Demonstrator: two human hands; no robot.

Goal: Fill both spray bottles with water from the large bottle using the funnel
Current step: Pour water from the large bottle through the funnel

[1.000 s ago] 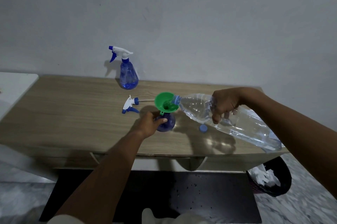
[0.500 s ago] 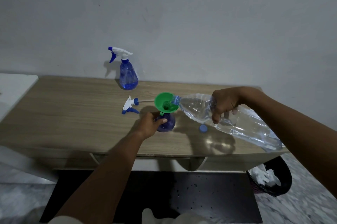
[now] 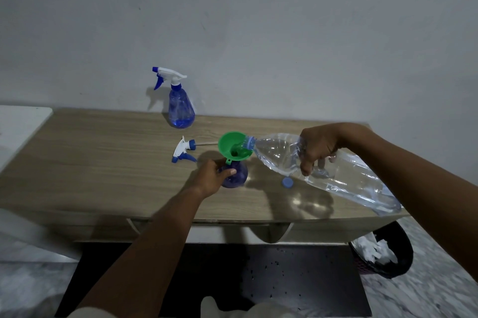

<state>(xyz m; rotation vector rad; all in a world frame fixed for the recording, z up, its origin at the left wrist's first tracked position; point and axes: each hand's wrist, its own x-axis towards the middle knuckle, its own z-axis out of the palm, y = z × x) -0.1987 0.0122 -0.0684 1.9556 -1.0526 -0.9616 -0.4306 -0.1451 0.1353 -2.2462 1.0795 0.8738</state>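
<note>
As clear large bottle tilts, green funnel

Wide bare wood on the left part of the counter, open for a pass from the near edge up to the wall. At the back, left of centre, blocked by an upright spray bottle close to the wall. In the centre, crowded: loose spray head lying flat, just right of it the funnel on the second bottle, held by the left grip. Right side barred by the tilted large bottle in the right grip, a small blue cap lying under it.
</note>
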